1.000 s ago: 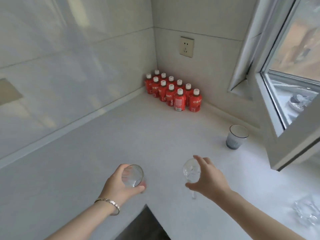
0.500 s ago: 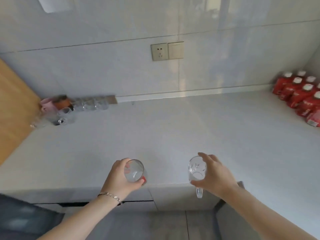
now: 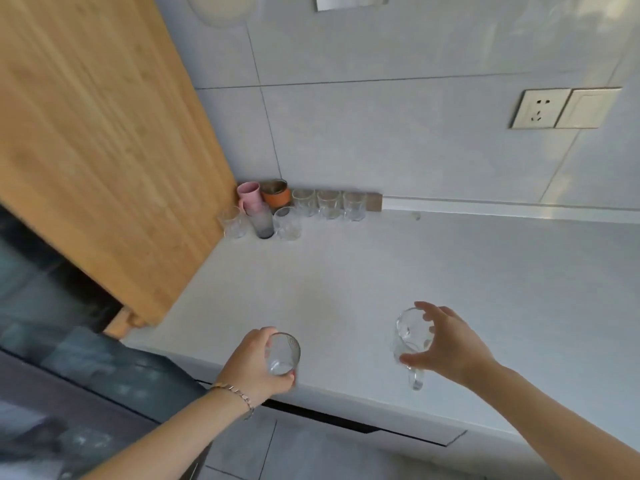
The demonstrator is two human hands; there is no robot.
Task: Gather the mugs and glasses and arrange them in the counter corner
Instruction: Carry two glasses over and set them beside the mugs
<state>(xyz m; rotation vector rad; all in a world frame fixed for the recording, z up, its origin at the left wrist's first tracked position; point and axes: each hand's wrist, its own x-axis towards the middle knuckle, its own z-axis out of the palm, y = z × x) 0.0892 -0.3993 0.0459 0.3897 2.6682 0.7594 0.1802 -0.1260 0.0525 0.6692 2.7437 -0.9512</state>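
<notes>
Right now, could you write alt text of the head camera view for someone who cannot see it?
Two bare hands each carry clear glassware over a white counter: left hand a tumbler, right hand a handled glass mug. Mugs and glasses cluster in the far corner.

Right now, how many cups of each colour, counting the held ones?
Clear glasses, corner: 5
Clear glass, left hand: 1
Clear mug, right hand: 1
Pink mug: 1
Orange cup: 1
Grey glass: 1
Total: 10
</notes>
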